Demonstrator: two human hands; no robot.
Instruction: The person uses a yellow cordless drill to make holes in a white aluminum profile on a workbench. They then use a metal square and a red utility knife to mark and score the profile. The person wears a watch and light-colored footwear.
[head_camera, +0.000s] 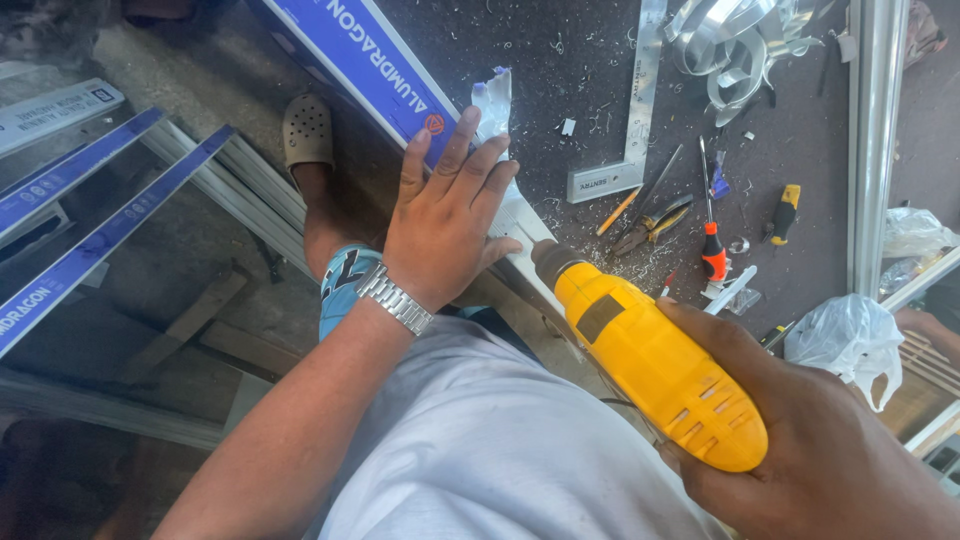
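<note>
Head cam, looking straight down. The left hand (447, 225) lies flat on a white aluminium profile (520, 225) with blue protective film, fingers (455, 150) spread and pressing it onto the dark desk (560, 90). The right hand (790, 440) is wrapped tight around a yellow power drill (650, 365), whose nose sits right at the profile's edge, just beside the left thumb. Further back on the desk are a metal try square (640, 110), pliers (650, 225), a red-handled screwdriver (711, 235) and metal shavings everywhere. There's a sandalled foot (307, 135) on the floor to the left.
</note>
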